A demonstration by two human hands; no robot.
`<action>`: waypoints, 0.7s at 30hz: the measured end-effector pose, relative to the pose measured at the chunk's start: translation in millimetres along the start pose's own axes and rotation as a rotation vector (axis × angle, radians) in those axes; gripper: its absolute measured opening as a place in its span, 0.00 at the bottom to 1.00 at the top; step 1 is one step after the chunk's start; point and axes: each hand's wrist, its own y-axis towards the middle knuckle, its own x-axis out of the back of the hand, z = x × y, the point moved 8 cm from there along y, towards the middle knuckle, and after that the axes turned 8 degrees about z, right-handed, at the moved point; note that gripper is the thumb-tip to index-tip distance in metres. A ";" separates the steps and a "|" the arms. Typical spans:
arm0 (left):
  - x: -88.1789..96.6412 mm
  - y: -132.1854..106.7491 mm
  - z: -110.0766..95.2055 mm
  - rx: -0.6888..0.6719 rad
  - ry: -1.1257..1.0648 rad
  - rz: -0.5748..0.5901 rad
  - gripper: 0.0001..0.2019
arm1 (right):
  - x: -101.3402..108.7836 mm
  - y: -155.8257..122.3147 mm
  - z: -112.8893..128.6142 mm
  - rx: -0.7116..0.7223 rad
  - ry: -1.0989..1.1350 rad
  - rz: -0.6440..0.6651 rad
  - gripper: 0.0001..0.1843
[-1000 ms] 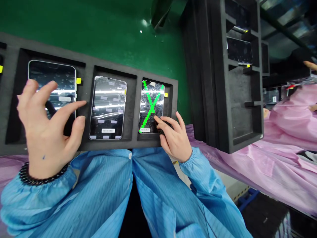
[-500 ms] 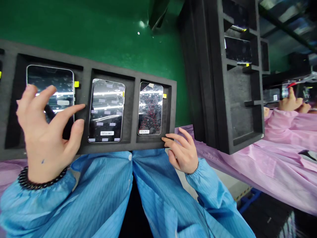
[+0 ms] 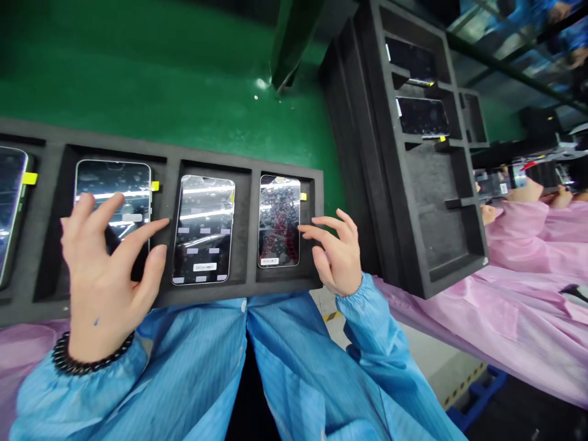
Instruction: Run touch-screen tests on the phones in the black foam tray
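A black foam tray point(image 3: 172, 202) lies before me with phones in its compartments. My left hand point(image 3: 108, 257), fingers spread, hovers over the phone point(image 3: 114, 173) with a yellow tab, hiding part of it. To its right lies a phone point(image 3: 204, 245) whose screen shows rows of pale blocks and a white label. The rightmost phone point(image 3: 280, 214) displays red lines. By its right edge is my right hand point(image 3: 337, 248), fingers apart and holding nothing; whether the fingertips touch the phone, I cannot tell. At the far left another phone point(image 3: 11, 202) is partly cut off.
A stack of black foam trays point(image 3: 441, 214) stands at right, its top one carrying two phones point(image 3: 421, 116). The green bench top point(image 3: 184, 92) stretches behind, with a green post point(image 3: 294, 49). Beyond the stack, a co-worker's pink sleeve point(image 3: 514, 233) and hands are visible.
My right hand has moved up from the tray's lower right edge to beside the rightmost phone. My left hand stays spread over its phone. The camera view has shifted.
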 end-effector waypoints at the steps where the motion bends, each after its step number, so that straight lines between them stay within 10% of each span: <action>1: -0.1 0.2 -0.1 0.001 -0.004 -0.002 0.25 | -3.0 4.5 -1.4 -0.003 -0.008 0.014 0.14; 12: 0.2 -1.5 1.2 0.036 -0.025 -0.014 0.25 | -48.5 86.8 -6.2 0.040 -0.056 0.221 0.19; 21: -0.2 -3.7 3.9 0.029 -0.008 -0.020 0.20 | -49.9 77.2 1.0 0.083 -0.089 0.228 0.20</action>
